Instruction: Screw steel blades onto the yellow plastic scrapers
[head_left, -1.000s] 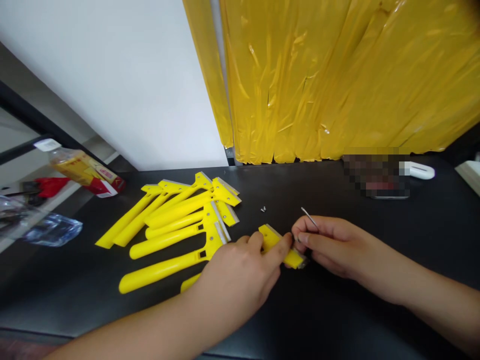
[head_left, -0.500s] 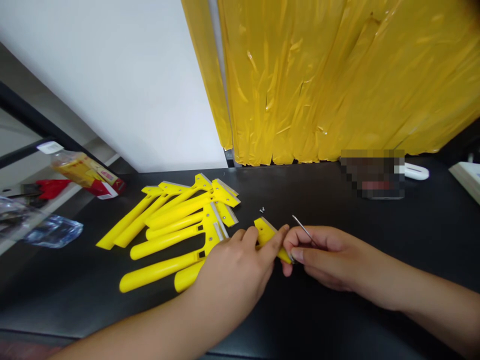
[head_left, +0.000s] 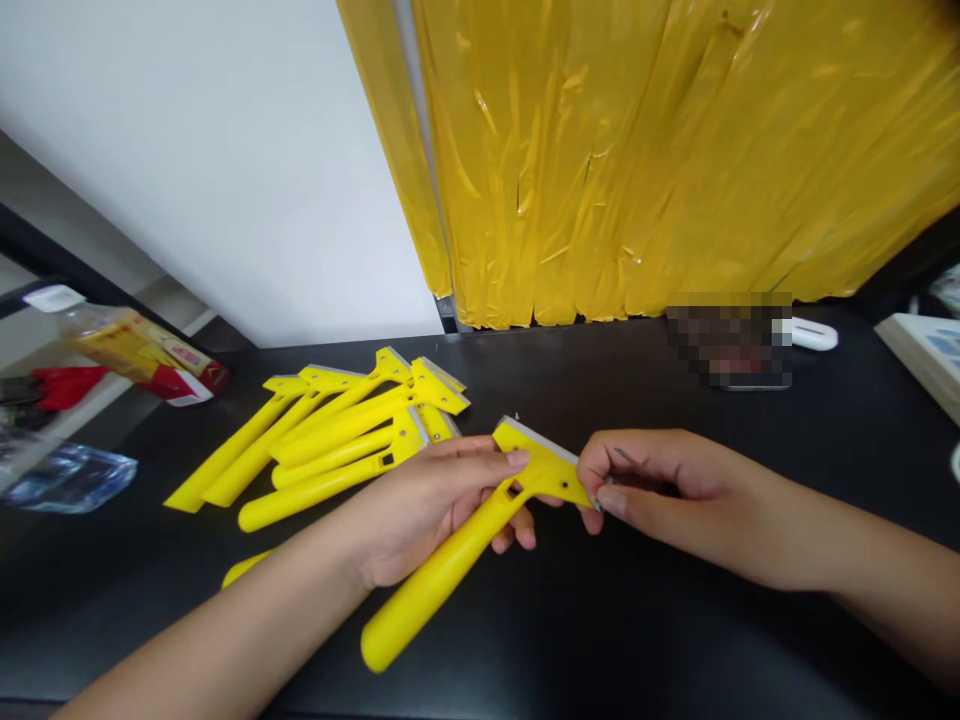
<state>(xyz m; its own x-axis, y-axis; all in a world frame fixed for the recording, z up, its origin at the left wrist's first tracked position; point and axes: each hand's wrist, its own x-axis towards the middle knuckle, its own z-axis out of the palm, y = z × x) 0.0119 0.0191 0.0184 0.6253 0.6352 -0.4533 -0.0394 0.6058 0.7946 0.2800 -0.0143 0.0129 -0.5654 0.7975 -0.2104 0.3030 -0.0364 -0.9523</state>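
My left hand (head_left: 450, 495) is closed on a yellow scraper (head_left: 442, 585), thumb on top of its head and fingers underneath. The scraper's handle slants down toward me, and a metal blade strip runs along the head's far edge. Two holes show in the head. My right hand (head_left: 667, 500) is pinched at the head's right corner, thumb against index finger. A thin metal rod (head_left: 621, 454) lies in its grip, mostly hidden by the fingers. Something small and silvery glints at the thumb tip, too small to name. Left of my hands lie several other yellow scrapers (head_left: 322, 492).
Small metal bits (head_left: 517, 416) lie just beyond the scraper's head. At the left are a bottle (head_left: 142, 345) on its side and a clear blue plastic item (head_left: 75, 475). A blurred-out object (head_left: 735, 340) and a white item (head_left: 816, 335) sit at the back right.
My left hand has turned over, bringing the scraper's handle out toward me and its head face into view. The metal rod is now more hidden in my right hand. The view has shifted slightly right.
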